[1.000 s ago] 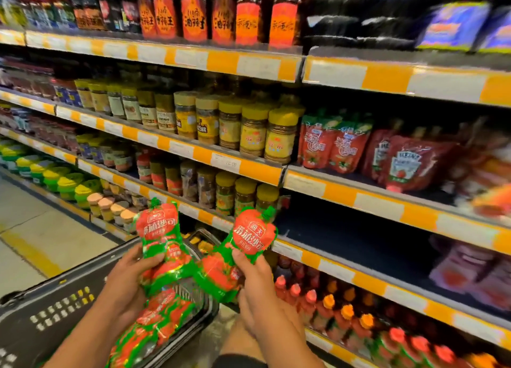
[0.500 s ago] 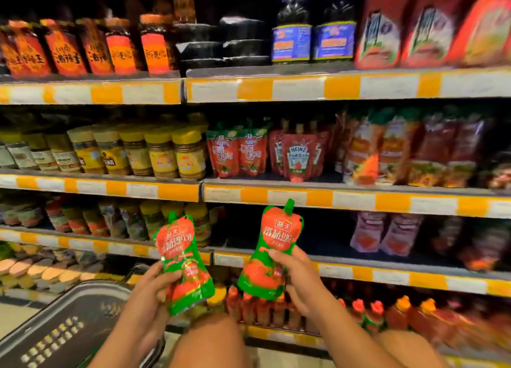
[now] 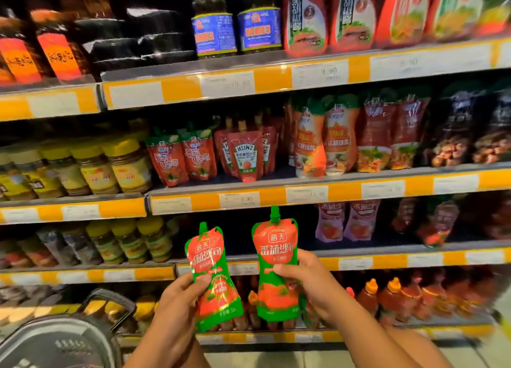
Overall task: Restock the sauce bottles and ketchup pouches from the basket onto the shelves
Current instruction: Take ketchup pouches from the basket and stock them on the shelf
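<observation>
Ketchup pouches, two of them in red and green with spouts at the top, are held upright side by side before a supermarket shelf. The left hand (image 3: 177,298) grips the left pouch (image 3: 213,276) at its lower half, thumb across the front, the pack leaning slightly to the left. The right hand (image 3: 309,282) pinches the right pouch (image 3: 276,265) around its middle, thumb on the front and fingers behind, its green spout reaching up to the orange-and-white price rail (image 3: 276,196) of the shelf above. Both pouches stand in front of a dark gap on the third shelf (image 3: 249,268), apart from each other and not touching the shelf. One shelf higher, Heinz ketchup pouches (image 3: 246,157) stand beside other red pouches and yellow-lidded jars (image 3: 121,165). Squeeze bottles with orange caps (image 3: 392,295) line the row below. A dark shopping basket (image 3: 63,342) with its handle raised sits at lower left.
</observation>
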Motion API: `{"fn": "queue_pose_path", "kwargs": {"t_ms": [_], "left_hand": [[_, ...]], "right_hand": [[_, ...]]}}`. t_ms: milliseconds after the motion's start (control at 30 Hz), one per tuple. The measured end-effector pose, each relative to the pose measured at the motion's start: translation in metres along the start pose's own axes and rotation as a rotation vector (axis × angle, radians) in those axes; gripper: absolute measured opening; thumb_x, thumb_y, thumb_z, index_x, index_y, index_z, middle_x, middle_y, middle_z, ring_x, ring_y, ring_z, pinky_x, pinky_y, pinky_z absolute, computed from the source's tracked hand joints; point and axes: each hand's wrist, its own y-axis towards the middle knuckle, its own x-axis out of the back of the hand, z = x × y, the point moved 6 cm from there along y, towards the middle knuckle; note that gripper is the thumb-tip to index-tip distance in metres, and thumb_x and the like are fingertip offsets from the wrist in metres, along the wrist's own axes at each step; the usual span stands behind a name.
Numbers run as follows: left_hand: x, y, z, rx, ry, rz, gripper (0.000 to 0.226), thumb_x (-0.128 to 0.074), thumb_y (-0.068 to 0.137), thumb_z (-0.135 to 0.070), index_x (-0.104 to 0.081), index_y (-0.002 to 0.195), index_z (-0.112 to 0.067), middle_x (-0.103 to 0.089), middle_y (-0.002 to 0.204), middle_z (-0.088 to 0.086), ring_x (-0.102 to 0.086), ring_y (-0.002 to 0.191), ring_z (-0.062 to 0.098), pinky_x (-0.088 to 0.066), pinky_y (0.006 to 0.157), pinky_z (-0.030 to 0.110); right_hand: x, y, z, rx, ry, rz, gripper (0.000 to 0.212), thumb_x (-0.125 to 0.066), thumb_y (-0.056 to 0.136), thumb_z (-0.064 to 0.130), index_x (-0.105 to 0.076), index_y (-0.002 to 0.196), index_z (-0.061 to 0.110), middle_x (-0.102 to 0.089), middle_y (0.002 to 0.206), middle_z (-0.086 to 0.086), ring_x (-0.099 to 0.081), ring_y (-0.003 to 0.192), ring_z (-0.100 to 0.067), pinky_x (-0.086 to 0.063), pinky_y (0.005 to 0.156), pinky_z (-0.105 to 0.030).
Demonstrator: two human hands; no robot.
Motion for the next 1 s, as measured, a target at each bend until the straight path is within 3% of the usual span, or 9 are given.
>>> {"fn": "queue_pose_path", "kwargs": {"t_ms": [100,267,467,700,833,933,1000], "left_hand": [[-0.011,0.009,0.014,0.051,0.036,0.019,0.035,-0.07,0.09,-0.01,-0.066,0.123,0.001,-0.073,0.113,0.025,-0.072,0.104,0.044,-0.051,0.1,0.062],[-0.022,0.024,0.034,0.111,0.105,0.059,0.041,-0.076,0.083,-0.007,-0.066,0.12,0.005,-0.074,0.109,0.028,-0.073,0.099,0.046,-0.053,0.097,0.062],[-0.03,0.045,0.036,0.087,0.108,0.062,0.029,-0.071,0.09,-0.007,-0.067,0.117,0.003,-0.075,0.105,0.026,-0.075,0.094,0.043,-0.058,0.087,0.054],[-0.054,0.068,0.03,0.037,0.093,0.077,0.03,-0.072,0.089,-0.014,-0.068,0.117,-0.002,-0.075,0.108,0.024,-0.073,0.098,0.044,-0.056,0.093,0.058],[-0.063,0.082,0.028,0.002,0.102,0.083,0.029,-0.073,0.091,-0.016,-0.069,0.117,-0.004,-0.076,0.109,0.021,-0.074,0.101,0.041,-0.056,0.095,0.057],[-0.07,0.094,0.027,-0.016,0.113,0.094,0.028,-0.073,0.091,-0.016,-0.07,0.117,-0.005,-0.076,0.109,0.02,-0.074,0.1,0.038,-0.057,0.092,0.054],[-0.076,0.104,0.026,-0.024,0.124,0.104,0.028,-0.073,0.091,-0.016,-0.071,0.117,-0.004,-0.076,0.11,0.021,-0.074,0.099,0.039,-0.058,0.091,0.053]], "right_hand": [[0.019,0.002,-0.002,-0.064,-0.119,-0.028,0.019,-0.072,0.09,0.005,-0.073,0.109,0.007,-0.079,0.102,-0.013,-0.075,0.099,-0.032,-0.059,0.092,-0.047],[0.044,0.015,-0.012,-0.139,-0.281,-0.125,0.016,-0.078,0.083,0.018,-0.076,0.099,0.015,-0.08,0.093,-0.004,-0.077,0.09,-0.025,-0.058,0.094,-0.05],[0.057,0.035,-0.01,-0.122,-0.265,-0.227,0.013,-0.077,0.087,0.014,-0.073,0.099,0.012,-0.079,0.094,-0.007,-0.076,0.089,-0.025,-0.06,0.086,-0.047],[0.07,0.06,-0.005,-0.054,-0.237,-0.337,0.015,-0.077,0.091,0.018,-0.07,0.104,0.024,-0.077,0.099,0.002,-0.075,0.092,-0.02,-0.061,0.083,-0.044],[0.079,0.068,0.004,-0.026,-0.25,-0.407,0.014,-0.076,0.091,0.02,-0.065,0.098,0.016,-0.072,0.095,-0.005,-0.071,0.091,-0.026,-0.055,0.076,-0.044],[0.083,0.072,0.008,-0.04,-0.24,-0.453,0.025,-0.073,0.094,0.017,-0.051,0.083,0.017,-0.052,0.076,0.001,-0.053,0.07,-0.017,-0.038,0.061,-0.032],[0.084,0.078,0.008,-0.043,-0.233,-0.456,0.02,-0.075,0.092,0.018,-0.055,0.086,0.017,-0.057,0.08,-0.006,-0.056,0.072,-0.019,-0.04,0.063,-0.034]]}}
